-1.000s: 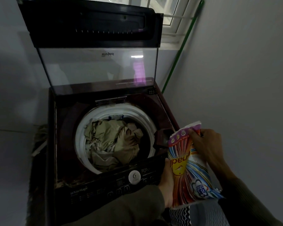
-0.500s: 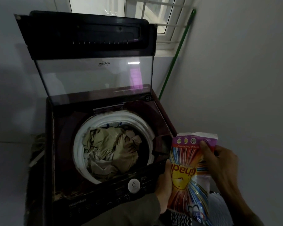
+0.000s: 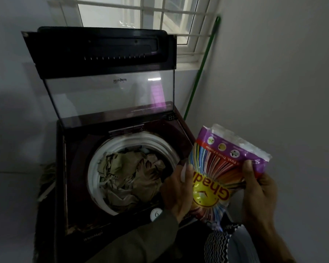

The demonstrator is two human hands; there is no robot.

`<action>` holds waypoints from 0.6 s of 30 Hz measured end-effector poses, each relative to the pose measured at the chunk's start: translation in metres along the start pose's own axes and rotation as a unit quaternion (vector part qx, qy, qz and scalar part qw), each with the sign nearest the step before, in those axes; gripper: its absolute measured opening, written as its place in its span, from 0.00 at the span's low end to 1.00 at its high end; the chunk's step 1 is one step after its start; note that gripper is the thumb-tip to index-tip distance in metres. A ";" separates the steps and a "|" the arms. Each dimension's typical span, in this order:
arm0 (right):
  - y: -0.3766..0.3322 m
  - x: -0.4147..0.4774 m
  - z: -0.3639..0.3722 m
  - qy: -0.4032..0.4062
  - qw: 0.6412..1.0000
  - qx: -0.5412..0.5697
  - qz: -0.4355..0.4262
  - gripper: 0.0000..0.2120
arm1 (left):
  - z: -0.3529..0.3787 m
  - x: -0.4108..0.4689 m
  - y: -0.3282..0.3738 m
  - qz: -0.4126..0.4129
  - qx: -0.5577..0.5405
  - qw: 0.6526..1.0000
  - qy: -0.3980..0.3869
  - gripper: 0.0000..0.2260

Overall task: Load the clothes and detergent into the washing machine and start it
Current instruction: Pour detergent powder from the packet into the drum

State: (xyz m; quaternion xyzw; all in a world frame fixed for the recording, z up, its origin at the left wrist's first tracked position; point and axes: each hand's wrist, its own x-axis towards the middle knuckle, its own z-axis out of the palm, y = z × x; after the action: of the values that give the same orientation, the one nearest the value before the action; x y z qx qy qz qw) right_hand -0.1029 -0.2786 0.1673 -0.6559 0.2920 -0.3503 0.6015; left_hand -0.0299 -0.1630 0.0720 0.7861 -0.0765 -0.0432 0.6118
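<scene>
Detergent bag (image 3: 222, 173) at right centre of the frame, held upright beside the washer (image 3: 80, 168), top edge crumpled. Left hand (image 3: 177, 190) gripping the bag's left edge, thumb on the front. Right hand (image 3: 258, 188) clasping its right side, thumb over the purple band. Clothes (image 3: 131, 177), beige and crumpled, heaped in the white drum at centre. Lid (image 3: 106, 73) raised, upper centre. Green pole (image 3: 201, 67) leaning in the corner, upper right.

The glossy purple-topped detergent packet (image 3: 219, 173) bursts with rainbow stripes around a yellow disc, beside crumpled beige clothes (image 3: 130, 176) in a maroon top-loading washer (image 3: 78, 149).
</scene>
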 end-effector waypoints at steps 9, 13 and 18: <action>0.001 0.016 0.029 -0.118 0.983 0.121 0.066 0.28 | -0.033 0.010 0.018 0.128 0.067 0.966 0.214 0.30; -0.002 0.020 0.035 -0.169 0.968 0.165 0.079 0.22 | -0.033 -0.001 0.019 0.118 0.050 0.948 0.293 0.27; -0.003 0.009 0.043 -0.246 0.954 0.157 0.075 0.19 | -0.022 -0.028 0.015 0.082 0.005 0.921 0.381 0.22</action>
State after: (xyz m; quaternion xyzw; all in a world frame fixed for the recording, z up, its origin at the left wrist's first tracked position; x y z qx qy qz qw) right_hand -0.0631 -0.2599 0.1702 -0.5955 0.1251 -0.1732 0.7744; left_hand -0.0545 -0.1407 0.0913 0.7369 0.0981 0.3101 0.5926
